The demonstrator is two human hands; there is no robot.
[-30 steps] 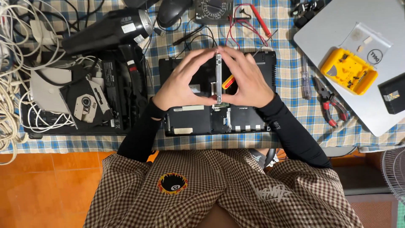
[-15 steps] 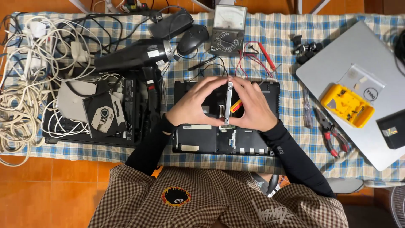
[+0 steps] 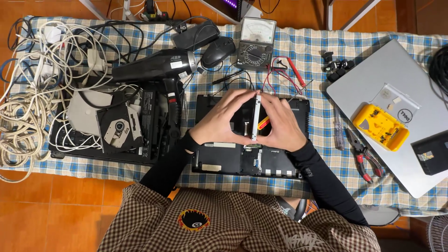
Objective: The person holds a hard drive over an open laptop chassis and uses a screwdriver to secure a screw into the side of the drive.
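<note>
Thin silver drive-shaped plate (image 3: pixel 255 116) is held on edge, upright, between both hands, just above the opened black laptop base (image 3: pixel 252 161) on the tabletop (image 3: pixel 308 56). Left hand (image 3: pixel 223 119) has its grip curled round the plate's left face, thumb low, fingers over the top; right hand (image 3: pixel 279 125) mirrors it on the other face. Both grips narrow and closed on the plate; how hard they press, can't tell.

Risks, as I judge them:
- Plate is thin and stands on its edge, so it could twist or slip out sideways if one hand lets go first, and drop onto the exposed parts of the base.
- A yellow-and-red tool handle (image 3: pixel 264 122) lies just under the right hand, partly hidden; could snag or get knocked.
- Red probe leads (image 3: pixel 280 77) of the meter (image 3: pixel 255 44) trail near the base's far edge; a sleeve could catch them.
- Black hair dryer (image 3: pixel 158 67) and white cables (image 3: pixel 28 112) crowd the left side, so little room there.
- Pliers (image 3: pixel 365 156) and the yellow parts tray (image 3: pixel 380 127) on the silver laptop (image 3: pixel 396 93) sit right, well apart.
</note>
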